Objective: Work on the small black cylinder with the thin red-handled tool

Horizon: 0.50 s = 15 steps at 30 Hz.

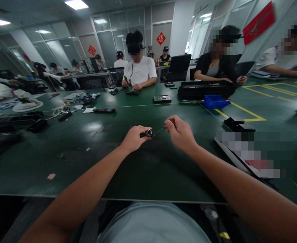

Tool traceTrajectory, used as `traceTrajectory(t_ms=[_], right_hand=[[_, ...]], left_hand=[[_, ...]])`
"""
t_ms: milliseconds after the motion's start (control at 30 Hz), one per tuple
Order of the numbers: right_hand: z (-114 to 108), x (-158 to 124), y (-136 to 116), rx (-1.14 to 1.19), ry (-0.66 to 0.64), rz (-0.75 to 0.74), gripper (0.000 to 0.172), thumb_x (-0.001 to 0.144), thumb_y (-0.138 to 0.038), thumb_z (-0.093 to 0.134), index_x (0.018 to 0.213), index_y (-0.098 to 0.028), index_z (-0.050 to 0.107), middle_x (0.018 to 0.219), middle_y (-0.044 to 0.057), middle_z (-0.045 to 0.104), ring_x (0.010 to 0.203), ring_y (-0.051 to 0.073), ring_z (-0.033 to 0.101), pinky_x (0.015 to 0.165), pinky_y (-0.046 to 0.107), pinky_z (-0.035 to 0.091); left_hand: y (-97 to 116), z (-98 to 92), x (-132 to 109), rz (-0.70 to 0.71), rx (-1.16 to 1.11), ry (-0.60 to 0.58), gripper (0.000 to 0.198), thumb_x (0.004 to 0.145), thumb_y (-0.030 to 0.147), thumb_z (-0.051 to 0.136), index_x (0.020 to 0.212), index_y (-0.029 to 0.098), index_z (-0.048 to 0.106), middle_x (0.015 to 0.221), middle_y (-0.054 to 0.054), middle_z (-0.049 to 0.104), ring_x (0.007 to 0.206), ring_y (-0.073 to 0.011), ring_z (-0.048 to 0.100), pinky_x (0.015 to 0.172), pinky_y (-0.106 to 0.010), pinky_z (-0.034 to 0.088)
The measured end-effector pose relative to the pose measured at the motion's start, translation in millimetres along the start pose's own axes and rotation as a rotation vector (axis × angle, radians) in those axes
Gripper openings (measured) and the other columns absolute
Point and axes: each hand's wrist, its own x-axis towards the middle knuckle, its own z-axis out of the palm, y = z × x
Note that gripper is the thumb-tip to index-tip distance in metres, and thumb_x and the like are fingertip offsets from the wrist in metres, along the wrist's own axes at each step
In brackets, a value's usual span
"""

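My left hand (pixel 135 138) is closed around a small black cylindrical part (pixel 147 133) with a pale ring on its end. My right hand (pixel 178 131) pinches the red handle of a thin screwdriver (pixel 158 131). The metal shaft points left and down, and its tip is at or very near the right side of the black part; whether they touch is too small to tell. Both hands are above the green table (pixel 148 172), near its middle.
Beyond my hands lie a dark cylindrical tool (pixel 105 110), a circuit board device (pixel 162 99), a blue bin (pixel 216 101) and a long black casing (pixel 206 89). Black brackets (pixel 239 125) sit right. Clutter and a white fan-like grille (pixel 27 105) are left. People sit opposite.
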Motion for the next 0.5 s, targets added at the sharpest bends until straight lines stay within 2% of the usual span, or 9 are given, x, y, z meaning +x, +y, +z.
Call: traceTrajectory(t_ms=[133,233,367,500], right_hand=[[0.8,1.8,1.8,-0.021,-0.002,0.014,0.021,0.097,-0.038,0.043,0.087,-0.024,0.055,0.073,0.003,0.066,0.068,0.021,0.061,0.065,0.034,0.040],[0.3,2.2,1.1,-0.024,0.013,0.027,0.021,0.098,-0.038,0.043,0.088,-0.024,0.056,0.073,0.003,0.065,0.068,0.021,0.061,0.065,0.034,0.040],[-1.0,1.7,-0.3,-0.031,0.012,0.050,0.024,0.097,-0.042,0.043,0.091,-0.023,0.057,0.076,0.005,0.066,0.068,0.021,0.060,0.065,0.035,0.040],[-0.6,1.6,1.4,-0.048,-0.034,0.030,0.023,0.097,-0.041,0.043,0.096,-0.023,0.058,0.083,0.007,0.067,0.073,0.023,0.061,0.065,0.035,0.040]], left_hand=[[3.3,-1.9,0.0,-0.036,-0.018,0.005,0.040,0.083,0.029,0.073,0.122,0.024,0.066,0.116,-0.006,0.068,0.107,-0.0229,0.061,0.098,-0.041,0.045],[5.4,-2.0,0.0,-0.081,-0.091,0.052,0.038,0.084,0.028,0.072,0.121,0.022,0.066,0.117,-0.006,0.067,0.109,-0.0228,0.061,0.100,-0.039,0.045],[2.0,2.7,1.1,-0.176,-0.300,0.131,0.038,0.087,0.028,0.067,0.124,0.021,0.061,0.121,-0.008,0.065,0.110,-0.0221,0.061,0.100,-0.039,0.046],[-1.3,5.6,2.5,-0.265,-0.545,0.120,0.039,0.094,0.032,0.052,0.132,0.022,0.050,0.114,-0.009,0.064,0.093,-0.0173,0.062,0.086,-0.033,0.051]])
